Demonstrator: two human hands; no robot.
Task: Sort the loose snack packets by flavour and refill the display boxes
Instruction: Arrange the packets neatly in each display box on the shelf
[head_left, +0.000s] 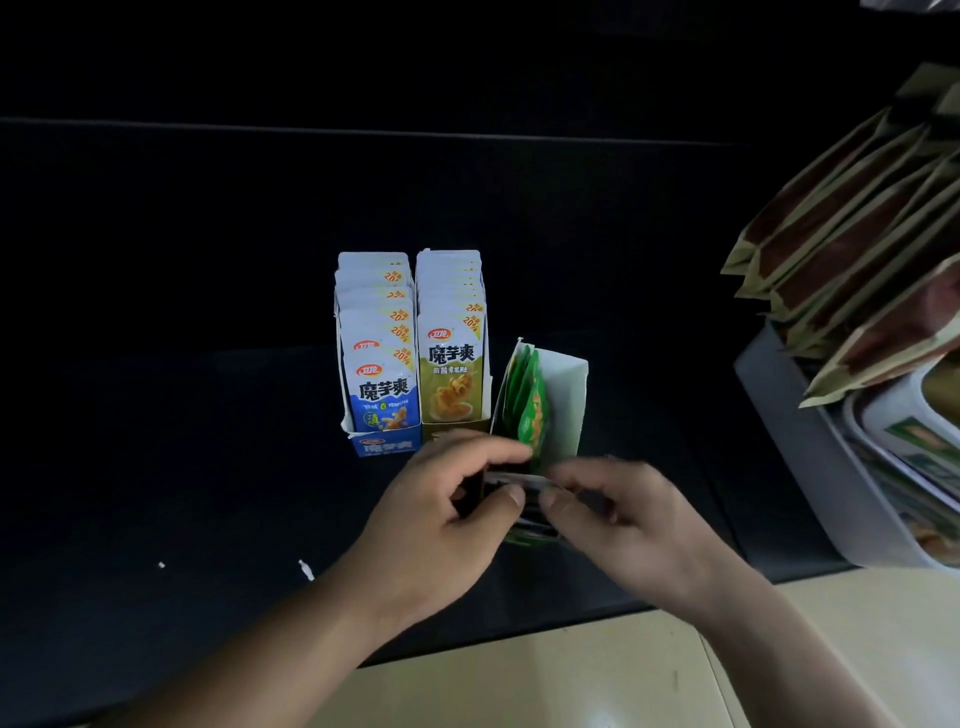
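Three display boxes stand on a dark shelf (208, 415). The blue box (384, 447) on the left is full of blue packets (382, 395). The olive box (483, 374) beside it holds yellow-green packets (451, 374). To the right, a white-walled box (563, 400) sits tilted with a few green packets (532, 415) leaning in it. In front of that box, my left hand (441, 519) and my right hand (623, 514) pinch a small stack of packets (524, 480) between thumbs and fingers; green edges show below. The stack is blurred.
At the right, a grey bin (810, 447) holds several long brown-and-cream bags (852, 249) fanned out, with more packets under them. Small white scraps (306, 569) lie on the shelf at the left front. A pale floor (571, 675) shows below the shelf edge.
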